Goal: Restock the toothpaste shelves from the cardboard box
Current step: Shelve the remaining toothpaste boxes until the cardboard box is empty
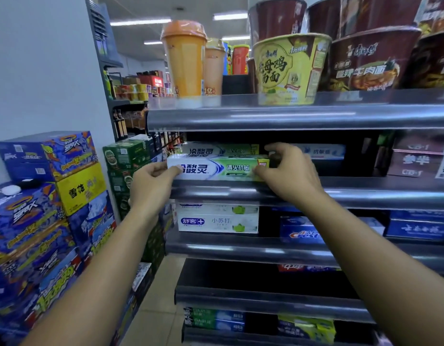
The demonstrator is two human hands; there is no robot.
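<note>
A toothpaste box [217,168] is held at the front edge of a shelf [365,193], the left hand [151,183] at its left end, the right hand [288,173] at its right. A second box [216,149] lies just behind, perhaps higher. Noodle cups [288,71] are set above; cartons [53,196] are stacked leftward.

The only view is a wide-angle camera worn on the head; it faces the shelf unit [365,196] nearly straight on and from close by, tipped a little downward; the toothpaste box [217,168] lies near the middle of the frame, the left hand [151,183] and right hand [288,176] on its ends, both forearms entering from the bottom edge; noodle cups [289,71] on the top shelf loom at upper right; stacked cartons [41,211] and a white wall [41,71] fill the left.
</note>
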